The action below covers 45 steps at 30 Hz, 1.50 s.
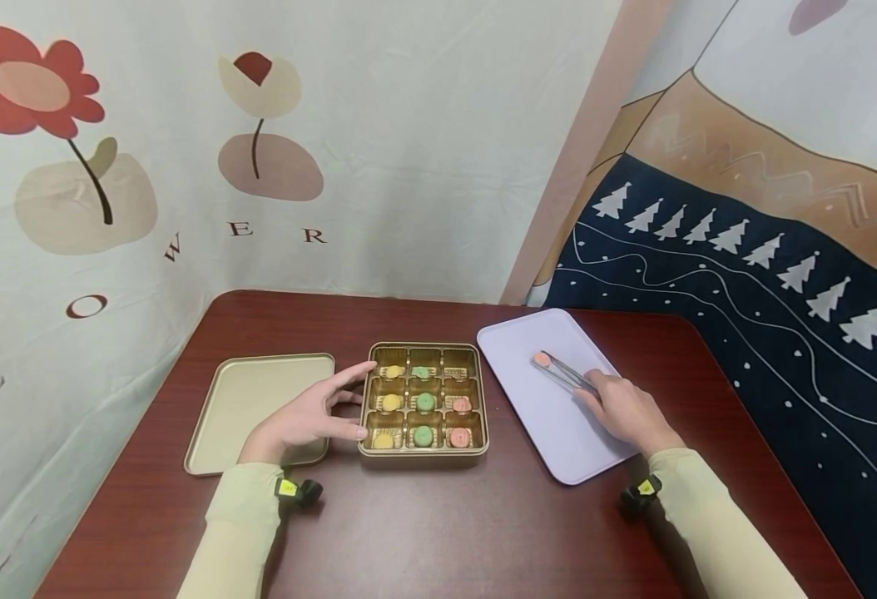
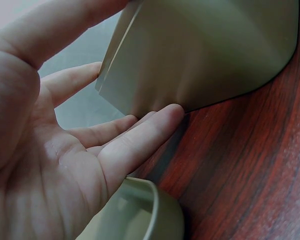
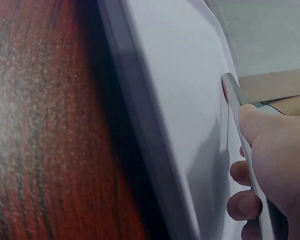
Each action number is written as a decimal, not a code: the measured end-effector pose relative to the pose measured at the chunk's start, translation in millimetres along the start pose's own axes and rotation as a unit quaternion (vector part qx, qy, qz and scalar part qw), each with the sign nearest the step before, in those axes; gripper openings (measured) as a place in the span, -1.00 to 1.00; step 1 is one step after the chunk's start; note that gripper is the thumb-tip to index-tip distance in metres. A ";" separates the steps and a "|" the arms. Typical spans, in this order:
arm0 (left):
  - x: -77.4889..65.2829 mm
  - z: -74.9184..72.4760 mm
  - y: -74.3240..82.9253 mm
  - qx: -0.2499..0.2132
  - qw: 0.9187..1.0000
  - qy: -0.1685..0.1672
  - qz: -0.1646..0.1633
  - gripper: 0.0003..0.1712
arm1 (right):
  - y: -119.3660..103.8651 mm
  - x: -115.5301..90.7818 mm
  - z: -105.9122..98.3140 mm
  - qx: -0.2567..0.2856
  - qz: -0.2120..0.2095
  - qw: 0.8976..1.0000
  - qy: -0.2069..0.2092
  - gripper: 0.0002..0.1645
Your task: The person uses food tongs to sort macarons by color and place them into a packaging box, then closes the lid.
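Note:
My right hand [image 1: 628, 409] grips metal tweezers [image 1: 572, 375] over the lilac tray [image 1: 567, 453]. A small pink round candy [image 1: 541, 359] sits at the tweezers' tips, over the far part of the tray. My left hand [image 1: 309, 416] touches the left side of a gold tin [image 1: 423, 453], its thumb and index finger spread along the rim and the other fingertips against the wall. The tin's gold compartments form three columns: yellow candies [image 1: 391, 403] at left, green candies [image 1: 425, 402] in the middle, pink candies [image 1: 459, 437] at right. The back right compartment shows only its lining.
A flat gold lid [image 1: 247, 399] lies on the brown table [image 1: 423, 532], left of the tin and partly under my left hand. Behind the table hang a white flower-print curtain [image 1: 408, 166] and a dark tree-print cloth [image 1: 753, 324].

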State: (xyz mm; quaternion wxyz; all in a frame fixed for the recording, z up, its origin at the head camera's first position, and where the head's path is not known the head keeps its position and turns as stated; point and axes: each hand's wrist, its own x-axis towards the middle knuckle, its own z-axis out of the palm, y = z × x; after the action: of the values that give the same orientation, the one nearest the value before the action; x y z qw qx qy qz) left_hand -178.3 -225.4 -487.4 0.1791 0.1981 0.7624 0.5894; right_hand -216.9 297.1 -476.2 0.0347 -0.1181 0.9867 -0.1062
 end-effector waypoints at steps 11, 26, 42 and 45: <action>-0.2 0.2 -0.7 -0.001 1.000 -0.002 0.000 0.23 | -0.8 -2.7 2.3 0.003 0.005 1.000 0.001 -0.42; 0.6 1.1 0.0 -0.005 1.000 -0.004 0.004 0.22 | 0.0 -3.9 3.3 0.014 0.015 1.000 -0.009 -0.39; 1.3 -0.1 -1.5 0.001 1.000 -0.001 0.002 0.23 | -7.3 -5.9 -6.1 0.017 -0.016 0.999 0.031 -0.45; 1.3 -0.8 -2.8 0.002 1.000 0.000 0.002 0.23 | -12.5 -5.5 -12.3 0.018 -0.027 0.998 0.047 -0.49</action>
State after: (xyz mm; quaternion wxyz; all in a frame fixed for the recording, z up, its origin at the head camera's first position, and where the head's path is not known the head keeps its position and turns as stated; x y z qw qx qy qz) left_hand -180.1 -226.0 -490.0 0.1773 0.1999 0.7630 0.5885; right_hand -209.9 289.0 -461.2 -0.0130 -0.1387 0.9816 -0.1302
